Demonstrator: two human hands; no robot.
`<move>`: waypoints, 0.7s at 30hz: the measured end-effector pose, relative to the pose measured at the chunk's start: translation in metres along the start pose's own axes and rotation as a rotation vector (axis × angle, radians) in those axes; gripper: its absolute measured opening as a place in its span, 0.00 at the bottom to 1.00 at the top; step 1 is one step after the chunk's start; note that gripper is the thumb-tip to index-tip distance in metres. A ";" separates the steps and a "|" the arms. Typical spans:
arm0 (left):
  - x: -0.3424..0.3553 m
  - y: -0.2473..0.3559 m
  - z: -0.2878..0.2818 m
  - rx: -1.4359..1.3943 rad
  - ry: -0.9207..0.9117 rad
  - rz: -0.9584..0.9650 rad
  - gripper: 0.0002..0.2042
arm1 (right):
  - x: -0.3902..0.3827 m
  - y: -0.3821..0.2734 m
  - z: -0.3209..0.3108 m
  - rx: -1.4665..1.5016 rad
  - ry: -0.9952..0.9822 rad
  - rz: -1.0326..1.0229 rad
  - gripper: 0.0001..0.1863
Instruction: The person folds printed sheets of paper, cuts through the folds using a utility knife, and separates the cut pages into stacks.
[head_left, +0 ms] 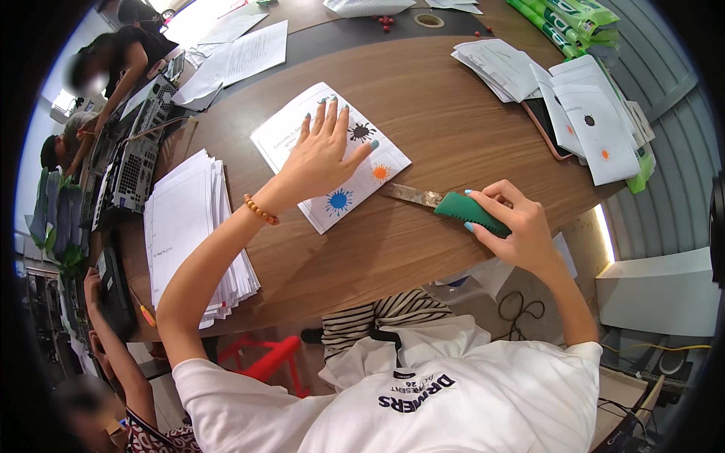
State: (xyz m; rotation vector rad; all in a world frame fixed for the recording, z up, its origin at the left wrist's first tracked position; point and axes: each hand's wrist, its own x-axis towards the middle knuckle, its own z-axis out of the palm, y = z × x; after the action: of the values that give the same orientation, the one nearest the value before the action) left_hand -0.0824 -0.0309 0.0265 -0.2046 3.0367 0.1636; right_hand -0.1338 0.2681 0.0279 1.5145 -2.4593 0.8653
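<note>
A white folded sheet (313, 210) printed with black, orange and blue splats lies on the wooden table. My left hand (321, 155) rests flat on it, fingers spread, hiding part of the print. In my right hand (521, 226) is a knife (470, 214) with a ridged green handle, held between thumb and fingers. Its stained metal blade points left, the tip at the sheet's right edge. I cannot tell whether the tip is under the paper or just beside it.
A thick paper stack (189, 219) lies left of my arm. Folded splat-printed sheets (593, 136) and another paper pile (498, 68) are at the right. Farther back are a tape roll (429, 21) and green packs (563, 26). Other people work at the left beside opened computer cases (140, 151).
</note>
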 end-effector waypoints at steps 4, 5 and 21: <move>-0.005 0.007 0.014 0.024 0.036 -0.003 0.39 | 0.005 0.007 0.013 -0.002 0.046 0.016 0.19; -0.006 0.006 0.022 0.003 0.047 0.008 0.39 | 0.003 0.010 0.015 -0.001 0.044 0.018 0.19; -0.018 -0.011 0.043 0.025 0.255 0.246 0.37 | 0.013 0.022 0.020 -0.116 0.114 0.008 0.20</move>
State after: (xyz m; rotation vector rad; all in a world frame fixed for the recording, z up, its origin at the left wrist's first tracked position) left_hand -0.0596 -0.0346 -0.0151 0.1654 3.3072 0.1258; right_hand -0.1556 0.2544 0.0074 1.3787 -2.3908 0.7733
